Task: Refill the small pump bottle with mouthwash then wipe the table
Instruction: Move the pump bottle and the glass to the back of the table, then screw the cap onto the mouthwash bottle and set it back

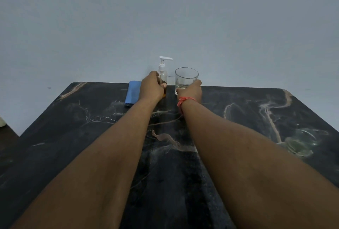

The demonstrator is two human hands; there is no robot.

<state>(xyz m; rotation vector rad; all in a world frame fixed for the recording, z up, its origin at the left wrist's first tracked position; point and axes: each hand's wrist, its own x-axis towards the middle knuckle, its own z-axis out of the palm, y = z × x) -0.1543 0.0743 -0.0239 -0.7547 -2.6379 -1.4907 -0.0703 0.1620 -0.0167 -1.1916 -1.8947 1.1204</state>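
Clear plastic is judged to make the bottle point(163, 80) light and easily tipped, its white pump top-heavy, so it is best taken round the body, as is done now. It is gripped by the left hand point(152, 86), fingers curled round it, with a little amber liquid seen at its base. Just right of that hand, the glass point(186, 78) is held low by the right hand point(190, 90); it is judged fragile and slippery. Both arms are stretched straight out over the dark table point(238, 118). A blue cloth point(132, 92) lies just left of the left hand.
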